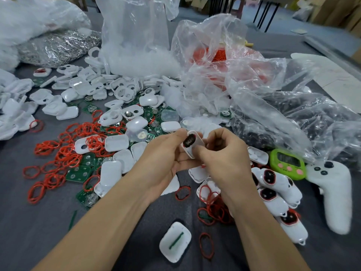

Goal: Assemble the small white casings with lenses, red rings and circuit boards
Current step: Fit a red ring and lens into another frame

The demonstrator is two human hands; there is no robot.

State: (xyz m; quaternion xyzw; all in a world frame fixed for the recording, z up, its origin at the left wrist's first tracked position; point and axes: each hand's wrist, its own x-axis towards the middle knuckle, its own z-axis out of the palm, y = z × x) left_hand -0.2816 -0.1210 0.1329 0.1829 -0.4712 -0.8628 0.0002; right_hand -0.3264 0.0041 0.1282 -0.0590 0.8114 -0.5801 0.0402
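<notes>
**Writing.** The green timer at right has a display and pink buttons, but the digits are too blurred to read. The white controller, just beside it, has dark buttons. Any marking on it is illegible.

**Hands.** The left hand and right hand meet over the middle of the grey table. They hold one white casing between them, tilted, clear of the surface. A dark oval insert edged in red sits in the casing's upper end.
- Left hand: the fingers are curled, and the thumb and forefinger pinch the casing's upper left edge.
- Right hand: the fingers are curled tight and the thumb presses on the casing's lower right edge. Whether the folded fingers hold anything more cannot be told.

**Stock.**
- Red rings, green boards and loose casings lie mixed at left.
- Finished casings with red-rimmed dark inserts lie in a row at right, near the timer.
- A shell with a green strip on it lies between the forearms, and a single ring lies just beside it.
- Clear bags are heaped behind; one holds red rings.
</notes>
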